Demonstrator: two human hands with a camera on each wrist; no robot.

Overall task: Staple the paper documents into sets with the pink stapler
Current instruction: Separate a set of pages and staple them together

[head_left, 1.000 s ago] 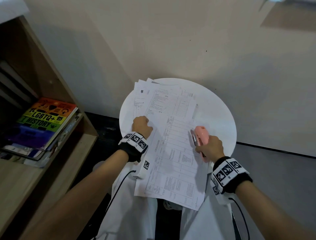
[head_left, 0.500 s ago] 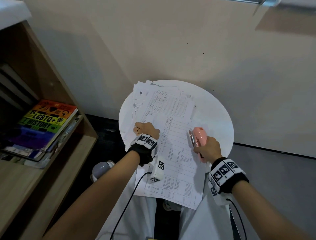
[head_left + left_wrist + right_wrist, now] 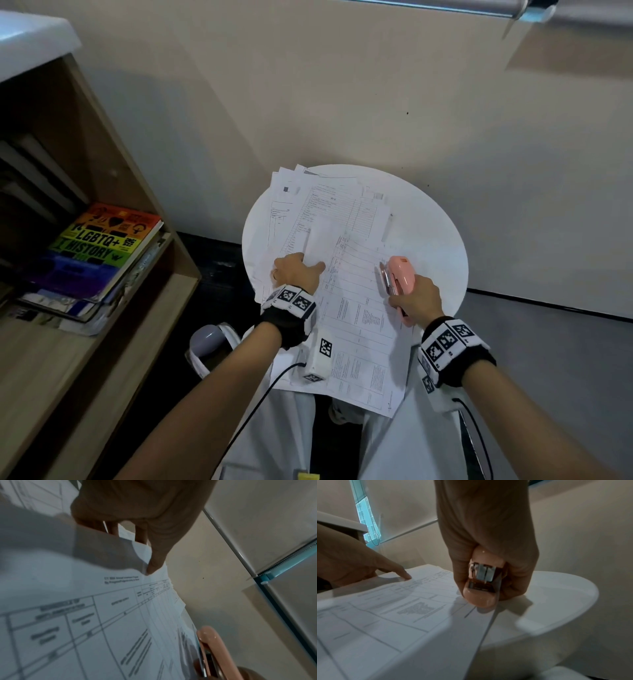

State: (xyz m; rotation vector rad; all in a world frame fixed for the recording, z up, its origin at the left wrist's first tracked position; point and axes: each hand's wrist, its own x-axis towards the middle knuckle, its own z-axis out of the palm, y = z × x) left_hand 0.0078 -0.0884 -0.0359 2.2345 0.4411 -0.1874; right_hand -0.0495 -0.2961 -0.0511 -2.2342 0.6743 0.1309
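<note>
A loose stack of printed paper documents [image 3: 356, 308] lies on a small round white table [image 3: 435, 240] and overhangs its near edge. My left hand [image 3: 301, 263] pinches the top sheets [image 3: 85, 615] at their far left corner, with the thumb [image 3: 154, 566] on top and the fingers underneath. My right hand [image 3: 411, 298] grips the pink stapler [image 3: 399, 281] at the right edge of the sheets. In the right wrist view the edge of the paper [image 3: 385, 615] sits inside the mouth of the stapler [image 3: 481, 586]. The stapler's nose [image 3: 212, 642] also shows in the left wrist view.
A wooden bookshelf [image 3: 144, 205] stands close on the left, with a colourful book [image 3: 99, 246] on top of a pile. A beige wall rises right behind the table. My legs in white trousers [image 3: 294, 428] are under the table's near edge. Grey floor [image 3: 548, 342] lies to the right.
My left hand has slid a little right and toward me along the stack, and its thumb now lies over the top sheet. The right hand with the stapler has stayed at the paper's right edge.
</note>
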